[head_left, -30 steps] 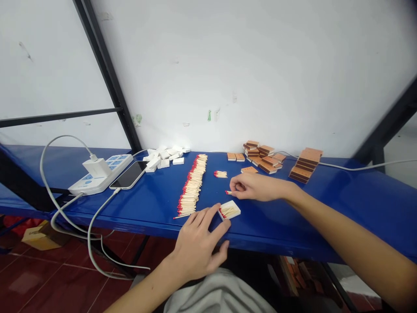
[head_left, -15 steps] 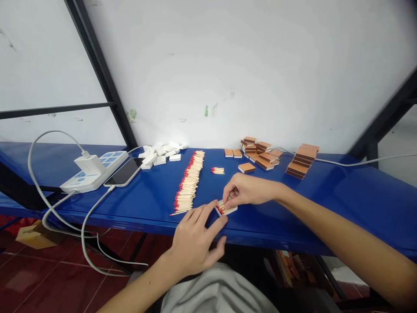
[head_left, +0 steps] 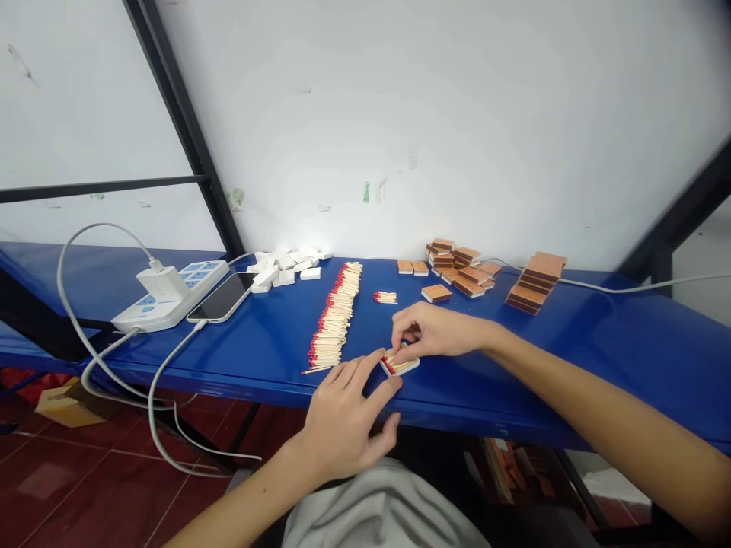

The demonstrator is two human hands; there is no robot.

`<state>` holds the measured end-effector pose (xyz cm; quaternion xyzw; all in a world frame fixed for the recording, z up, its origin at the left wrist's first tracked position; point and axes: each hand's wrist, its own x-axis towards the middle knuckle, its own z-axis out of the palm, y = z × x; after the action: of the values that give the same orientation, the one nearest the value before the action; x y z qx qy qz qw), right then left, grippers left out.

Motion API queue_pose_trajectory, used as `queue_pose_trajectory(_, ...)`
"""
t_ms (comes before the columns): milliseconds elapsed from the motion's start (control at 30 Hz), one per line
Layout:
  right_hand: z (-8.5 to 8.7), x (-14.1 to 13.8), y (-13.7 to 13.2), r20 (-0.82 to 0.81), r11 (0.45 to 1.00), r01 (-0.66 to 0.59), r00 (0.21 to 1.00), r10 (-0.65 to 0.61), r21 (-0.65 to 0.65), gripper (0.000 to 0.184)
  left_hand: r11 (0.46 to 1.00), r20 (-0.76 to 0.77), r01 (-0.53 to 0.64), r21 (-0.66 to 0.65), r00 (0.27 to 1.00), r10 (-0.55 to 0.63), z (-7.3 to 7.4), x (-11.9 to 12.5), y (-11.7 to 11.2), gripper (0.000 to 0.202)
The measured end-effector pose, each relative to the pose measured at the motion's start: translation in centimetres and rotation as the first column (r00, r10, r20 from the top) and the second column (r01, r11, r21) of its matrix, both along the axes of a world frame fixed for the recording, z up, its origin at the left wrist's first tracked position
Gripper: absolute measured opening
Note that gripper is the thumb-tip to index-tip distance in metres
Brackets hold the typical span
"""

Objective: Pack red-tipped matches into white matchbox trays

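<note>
Blue shelf (head_left: 274, 339); white tray (head_left: 407, 371) near front edge, left hand (head_left: 346, 417) half-open against it. Right hand (head_left: 437, 329), earlier beside, now over tray, fingertips bunched; hold on matches (head_left: 391, 364) unclear. Matchboxes (head_left: 469, 287): print illegible.

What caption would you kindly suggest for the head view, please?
Left hand against a small white tray, right hand at the red-tipped matches inside.
</note>
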<state>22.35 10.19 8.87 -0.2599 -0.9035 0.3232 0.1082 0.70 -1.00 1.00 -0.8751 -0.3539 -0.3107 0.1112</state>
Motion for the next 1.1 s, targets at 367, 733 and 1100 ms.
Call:
queue_pose_trajectory(367,0.17,0.4,0.06,0.096,0.999,-0.002,0.995,0.005,-0.036,0.035,0.999,-0.04,-0.016,0.033,0.999,0.017,-0.32,0.02,0.06,0.039)
queue_pose_trajectory(733,0.46,0.3,-0.2,0.158,0.998,-0.003,0.987,0.012,-0.057,0.022,0.998,-0.067,-0.027,0.058,0.997,0.031,-0.5,0.04,0.19,0.04)
queue_pose_trajectory(1100,0.16,0.13,-0.11,0.13,0.997,0.009,0.992,0.0,-0.071,0.03,0.995,-0.072,-0.024,0.101,0.997,0.032,-0.72,0.03,0.23,0.039)
